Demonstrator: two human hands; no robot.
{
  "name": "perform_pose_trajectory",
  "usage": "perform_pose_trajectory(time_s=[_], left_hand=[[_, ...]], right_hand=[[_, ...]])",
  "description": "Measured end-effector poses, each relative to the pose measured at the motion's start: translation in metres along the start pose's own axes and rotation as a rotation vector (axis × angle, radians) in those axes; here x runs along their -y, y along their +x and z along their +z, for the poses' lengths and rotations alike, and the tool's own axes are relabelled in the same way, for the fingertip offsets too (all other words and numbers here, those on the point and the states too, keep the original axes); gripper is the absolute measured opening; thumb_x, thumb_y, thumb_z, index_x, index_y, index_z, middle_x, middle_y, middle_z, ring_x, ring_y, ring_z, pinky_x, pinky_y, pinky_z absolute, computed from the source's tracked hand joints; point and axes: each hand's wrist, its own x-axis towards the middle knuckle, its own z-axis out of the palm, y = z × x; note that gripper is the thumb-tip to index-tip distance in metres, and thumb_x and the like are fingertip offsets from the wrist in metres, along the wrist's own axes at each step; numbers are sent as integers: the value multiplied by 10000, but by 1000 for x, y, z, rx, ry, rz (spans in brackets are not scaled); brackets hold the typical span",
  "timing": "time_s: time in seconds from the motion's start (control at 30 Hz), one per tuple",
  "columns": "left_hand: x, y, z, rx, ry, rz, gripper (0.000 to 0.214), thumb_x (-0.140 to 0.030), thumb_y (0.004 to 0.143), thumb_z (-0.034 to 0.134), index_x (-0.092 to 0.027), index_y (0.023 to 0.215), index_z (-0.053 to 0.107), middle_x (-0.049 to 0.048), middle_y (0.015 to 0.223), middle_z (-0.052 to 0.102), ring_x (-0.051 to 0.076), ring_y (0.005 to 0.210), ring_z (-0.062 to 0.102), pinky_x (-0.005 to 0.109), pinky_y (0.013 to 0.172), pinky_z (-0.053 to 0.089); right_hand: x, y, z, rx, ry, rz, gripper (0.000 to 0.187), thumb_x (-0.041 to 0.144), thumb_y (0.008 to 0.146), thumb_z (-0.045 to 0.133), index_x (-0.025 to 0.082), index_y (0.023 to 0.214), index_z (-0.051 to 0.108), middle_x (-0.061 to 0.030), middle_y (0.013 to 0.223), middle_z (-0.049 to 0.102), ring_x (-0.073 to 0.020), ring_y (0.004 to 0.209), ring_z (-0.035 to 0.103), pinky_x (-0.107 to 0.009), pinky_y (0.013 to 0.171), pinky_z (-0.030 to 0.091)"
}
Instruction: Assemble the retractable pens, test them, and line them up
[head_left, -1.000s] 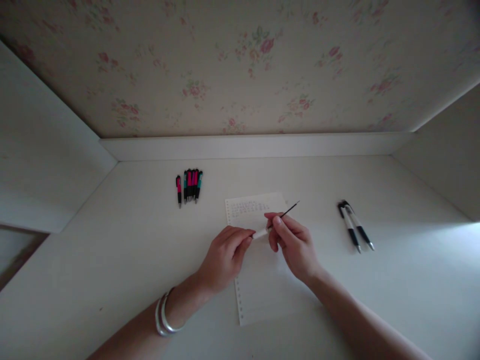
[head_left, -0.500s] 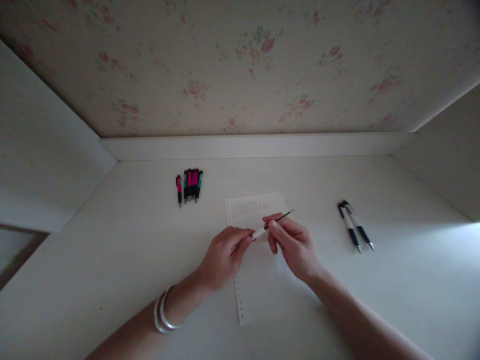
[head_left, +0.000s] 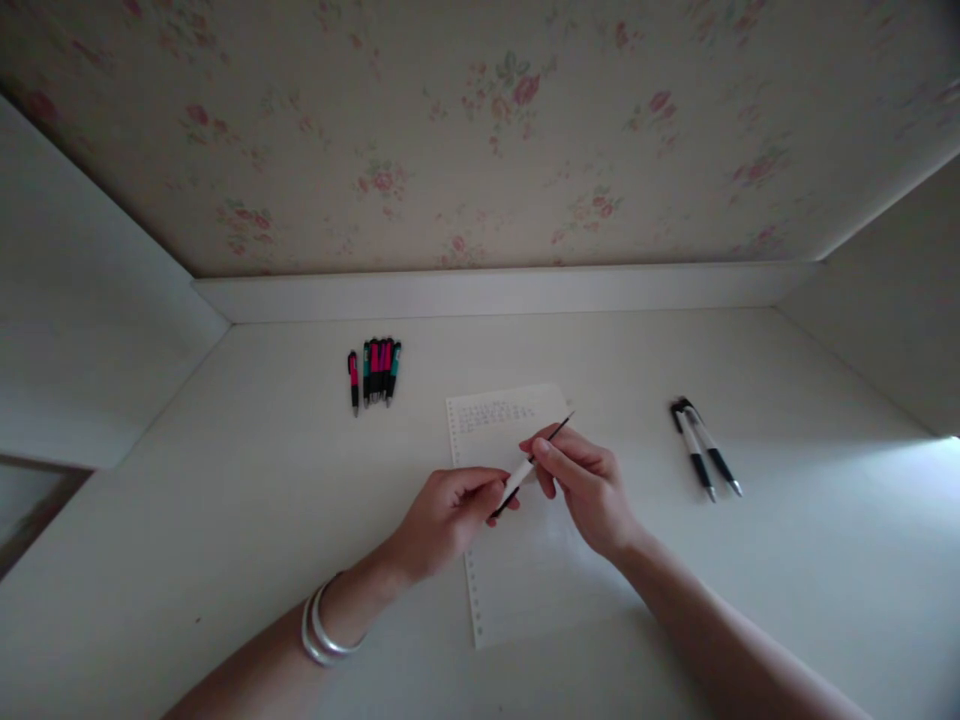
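Left end: brown edge (head_left: 64,515), item unclear, below wht side panel (head_left: 82,300). Panel meets desk (head_left: 225,500): plain wht, lit unevenly, dull at left, brighter at right. One small dark speck (head_left: 197,620) on surface, near left. Far side, full width: wht ledge (head_left: 510,295) along back of desk; floral wall (head_left: 450,130) above it, pink blooms on pale ground. Far left on desk: single pink/blk pen (head_left: 354,384), just beside pen cluster (head_left: 382,370), pink, purple & teal w/ blk grips; exact no. hard to tell. Silver bangles (head_left: 319,635) on left wrist, near. Left hand (head_left: 450,515): thumb & fingers closed on wht pen barrel (head_left: 517,480), held tilted at centre, over paper sheet (head_left: 525,600). Sheet: holes down left edge, writing at far end, illegible. Right hand (head_left: 589,490): thumb & fingertips pinched on thin dark rod (head_left: 562,425) where it meets barrel; free end points far right. Right, well apart: two wht/blk pens (head_left: 707,445), side by side, tips toward near side. Right end: grey side panel (head_left: 892,280), shaded; bright patch on desk close by.
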Motion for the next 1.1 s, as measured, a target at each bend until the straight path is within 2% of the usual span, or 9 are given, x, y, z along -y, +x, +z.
perform_pose_trajectory(time_s=[0.13,0.27,0.47,0.67,0.8,0.9,1.03,1.1], left_hand=[[1,2,0,83,-247,-78,375,-466,939,581,-128,892,735,65,807,684,134,640,554,257,623,455],[0,5,-2,135,-331,-122,365,-459,910,631,-116,848,737,66,762,668,128,613,542,254,593,446],[2,5,-2,66,-355,-95,348,-458,905,645,-124,928,742,69,815,678,126,631,537,259,619,451],[3,4,1,105,-368,-63,319,-440,918,634,-141,964,734,67,845,660,140,684,544,270,649,463],[0,5,0,126,-380,-47,316,-444,914,632,-140,912,719,75,866,657,152,711,543,284,667,470],[-1,5,1,136,-382,-44,287,-411,924,619,-141,945,715,69,857,645,152,719,534,283,677,463],[1,-2,14,108,-544,-102,250,-384,934,583,-158,956,688,32,779,573,146,681,543,263,612,472],[3,-6,23,79,-645,-158,252,-411,912,594,-172,955,662,17,747,542,144,631,541,248,537,462]], right_hand=[[0,0,1,32,72,31,246,392,910,655,205,777,745,0,662,560,-130,558,460,-301,541,339],[2,0,0,97,107,65,222,375,908,662,207,806,765,-6,688,574,-128,568,459,-299,540,325],[3,0,1,143,144,150,268,413,916,642,197,869,793,7,597,535,-137,554,467,-299,533,328],[7,-3,4,200,61,107,279,430,938,613,218,965,793,25,594,524,-118,510,457,-299,533,347],[6,-5,4,242,93,117,298,446,942,601,220,977,793,12,644,550,-106,493,437,-287,499,332],[5,-5,4,236,110,117,286,437,943,601,233,1006,791,8,675,549,-104,508,440,-279,489,322],[8,-10,7,210,117,101,252,429,921,637,244,992,793,-8,797,559,-83,501,463,-266,465,324],[12,-14,10,265,129,127,269,431,934,615,226,947,789,-14,797,570,-92,485,521,-269,463,360]])
